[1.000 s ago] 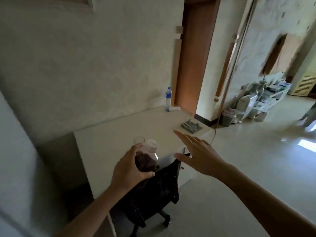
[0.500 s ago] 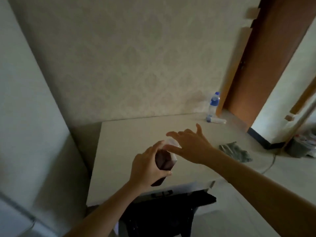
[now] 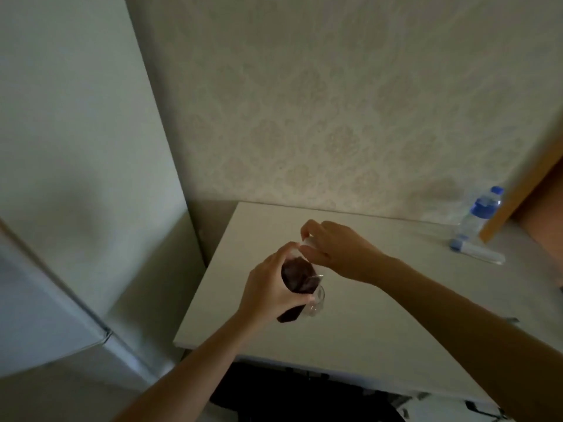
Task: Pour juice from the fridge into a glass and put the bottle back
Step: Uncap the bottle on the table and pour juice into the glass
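Note:
My left hand grips a clear bottle of dark juice around its body, tilted with its neck pointing away from me, above the white table. My right hand is closed around the bottle's pale cap. A clear glass stands on the table just behind and under the bottle, mostly hidden by it. The white fridge fills the left side of the view.
A water bottle with a blue cap stands at the table's far right by the wall, with a small lying tube beside it. A black chair sits under the table's near edge. A wooden door frame rises at right.
The view has swung left and closer to the table. My right hand moved from open in the air onto the bottle's cap. My left hand kept hold of the bottle throughout.

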`<state>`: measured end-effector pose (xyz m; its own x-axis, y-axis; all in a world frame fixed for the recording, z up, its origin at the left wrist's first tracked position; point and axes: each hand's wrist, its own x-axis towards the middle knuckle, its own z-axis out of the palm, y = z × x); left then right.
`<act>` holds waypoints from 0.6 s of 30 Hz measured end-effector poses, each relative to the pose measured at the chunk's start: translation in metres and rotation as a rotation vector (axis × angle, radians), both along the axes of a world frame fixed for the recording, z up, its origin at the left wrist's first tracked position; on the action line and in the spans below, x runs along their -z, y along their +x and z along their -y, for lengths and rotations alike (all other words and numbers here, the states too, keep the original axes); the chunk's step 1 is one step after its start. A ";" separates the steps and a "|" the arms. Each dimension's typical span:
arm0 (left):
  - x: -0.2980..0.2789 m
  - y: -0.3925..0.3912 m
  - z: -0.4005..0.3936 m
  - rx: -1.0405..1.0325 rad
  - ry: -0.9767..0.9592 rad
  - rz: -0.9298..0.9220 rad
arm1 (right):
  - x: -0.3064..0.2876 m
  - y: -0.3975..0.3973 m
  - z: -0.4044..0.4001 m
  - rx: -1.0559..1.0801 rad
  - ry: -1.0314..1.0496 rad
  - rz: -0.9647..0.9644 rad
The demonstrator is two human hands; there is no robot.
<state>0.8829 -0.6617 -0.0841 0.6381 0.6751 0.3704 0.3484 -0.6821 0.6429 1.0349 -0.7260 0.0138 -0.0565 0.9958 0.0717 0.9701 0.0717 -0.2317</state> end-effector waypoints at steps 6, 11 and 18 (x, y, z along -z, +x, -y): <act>0.008 0.009 -0.010 -0.009 -0.004 0.015 | -0.008 0.020 -0.017 -0.194 -0.068 0.169; 0.007 0.015 -0.011 -0.019 -0.046 0.071 | -0.008 0.029 -0.018 -0.207 -0.070 0.116; -0.001 0.026 -0.009 -0.035 -0.059 0.097 | -0.003 0.014 -0.034 0.135 0.102 0.129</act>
<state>0.9086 -0.6523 -0.0829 0.5766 0.7191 0.3879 0.3060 -0.6302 0.7136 1.0487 -0.6924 0.0164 0.0622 0.9828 0.1738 0.9936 -0.0446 -0.1033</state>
